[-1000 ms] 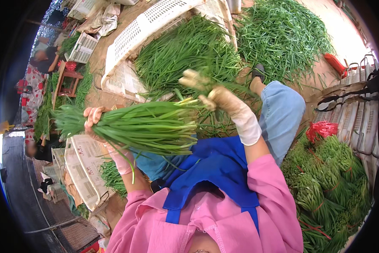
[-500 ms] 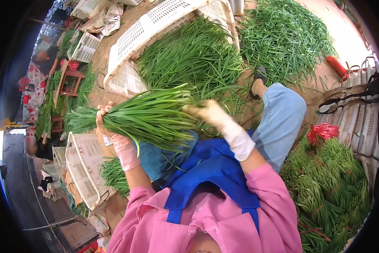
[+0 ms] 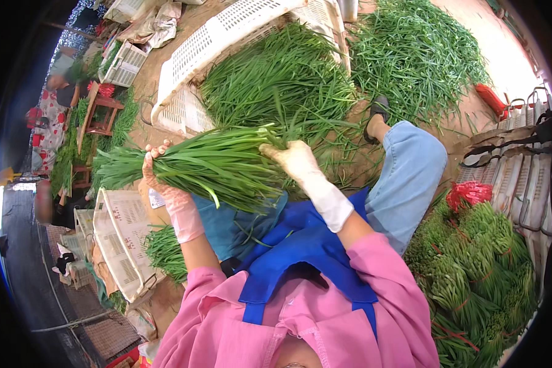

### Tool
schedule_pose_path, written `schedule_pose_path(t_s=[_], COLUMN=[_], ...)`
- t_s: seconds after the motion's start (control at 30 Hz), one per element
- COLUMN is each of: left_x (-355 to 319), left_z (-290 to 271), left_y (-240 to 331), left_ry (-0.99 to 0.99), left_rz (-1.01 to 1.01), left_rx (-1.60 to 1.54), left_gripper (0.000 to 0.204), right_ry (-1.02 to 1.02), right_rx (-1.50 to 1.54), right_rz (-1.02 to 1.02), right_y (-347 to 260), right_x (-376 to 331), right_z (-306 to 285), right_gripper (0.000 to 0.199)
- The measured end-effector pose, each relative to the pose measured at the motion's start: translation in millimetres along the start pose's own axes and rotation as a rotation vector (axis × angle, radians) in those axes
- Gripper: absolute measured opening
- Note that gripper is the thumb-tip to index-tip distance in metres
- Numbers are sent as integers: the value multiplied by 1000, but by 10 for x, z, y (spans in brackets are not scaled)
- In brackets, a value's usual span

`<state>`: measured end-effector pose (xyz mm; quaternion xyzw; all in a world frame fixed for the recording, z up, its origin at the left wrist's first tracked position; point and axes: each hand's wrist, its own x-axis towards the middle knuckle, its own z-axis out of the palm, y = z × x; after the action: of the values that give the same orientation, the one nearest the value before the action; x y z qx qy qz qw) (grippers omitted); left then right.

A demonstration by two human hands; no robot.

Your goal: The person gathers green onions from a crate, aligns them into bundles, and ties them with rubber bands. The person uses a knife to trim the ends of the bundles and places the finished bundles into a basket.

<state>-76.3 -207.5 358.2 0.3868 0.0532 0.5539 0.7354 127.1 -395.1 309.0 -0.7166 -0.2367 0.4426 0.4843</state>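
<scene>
My left hand (image 3: 159,165), in a thin translucent glove, is wrapped round a thick bunch of green chives (image 3: 220,162). The leafy tips stick out to the left, while the pale stem ends point right, over my lap. At those stem ends, my right hand (image 3: 294,161) in a whitish glove has its fingers closed on a few chive strands; the strands are partly blurred and the fingertips partly hidden. In front of me, loose chives (image 3: 282,80) fill a tipped white plastic crate (image 3: 190,52).
More loose greens (image 3: 417,55) are heaped at the far right. Tied bundles (image 3: 478,264) with red bands are stacked on the right, beside red ties (image 3: 469,195). Another white crate (image 3: 122,236) stands on the left. A wooden stool (image 3: 101,110) and other people are farther left.
My right hand has shifted slightly left and up along the stem ends. The bunch in my left hand has tilted a little and stays gripped.
</scene>
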Motion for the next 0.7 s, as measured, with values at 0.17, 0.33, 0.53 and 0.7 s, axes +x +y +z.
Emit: schedule_pose_path(t_s=[0.17,0.33,0.53,0.7], left_x=[26,112,121,248], left_z=[69,-140,-35,-214], left_y=[3,63,-90,-92], left_ry=[12,317,371,396], left_rz=[-28,-86,-178,-108], left_rx=[2,106,64,168], left_gripper=[19,14,11,11], right_ry=[-271,-73,-106,-53], right_rx=[898,959,147,1184], right_rz=[123,-83,-101,-160], right_y=[219,439,258,423], right_x=[140,122,188,237], right_z=[215,-181,168,-250], right_gripper=[17,14,35,17])
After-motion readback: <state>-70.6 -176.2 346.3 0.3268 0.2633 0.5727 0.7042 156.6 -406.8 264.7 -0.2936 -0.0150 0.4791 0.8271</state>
